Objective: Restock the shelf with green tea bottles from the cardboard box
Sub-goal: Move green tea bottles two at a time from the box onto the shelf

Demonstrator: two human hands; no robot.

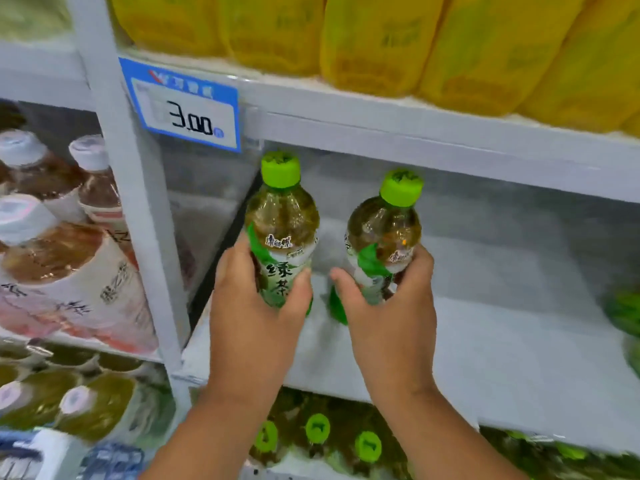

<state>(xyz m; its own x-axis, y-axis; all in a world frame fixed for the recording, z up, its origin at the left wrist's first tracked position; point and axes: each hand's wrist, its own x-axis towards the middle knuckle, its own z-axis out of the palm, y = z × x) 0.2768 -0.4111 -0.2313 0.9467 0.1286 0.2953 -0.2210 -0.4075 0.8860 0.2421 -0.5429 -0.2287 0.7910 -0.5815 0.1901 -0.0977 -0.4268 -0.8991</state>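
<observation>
Two green tea bottles held upright over the grey shelf.

The left hand (252,306) grasps the left bottle (282,233) and the right hand (388,306) grasps the right bottle (382,237), both over the near part of the shelf board (485,341). Each has brownish tea, a green cap and a green-white label with Chinese characters. Farther left, a blue price tag (183,105) reads 3.00.

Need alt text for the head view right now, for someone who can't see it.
Each hand, left and right, grips an upright green-capped green tea bottle, one left, one right, over a bare grey metal shelf. Yellow packs sit above; a blue price tag reads 3.00.
</observation>
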